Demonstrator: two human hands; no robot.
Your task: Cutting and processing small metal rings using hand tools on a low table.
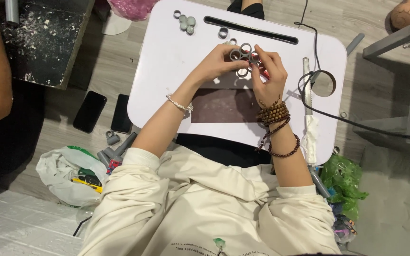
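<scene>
Both hands (245, 66) around grey rings (241, 53)

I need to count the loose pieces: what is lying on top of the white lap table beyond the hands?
On the white lap table: a cluster of grey rings near the far edge and one ring by the slot. Both hands, left hand and right hand, cover part of the ring assembly.

Soft, even light is shining from above. The white lap table (167, 57) is glowing bright. Shadows are sitting dark at nine o'clock. Everything is looking sharp.
</scene>
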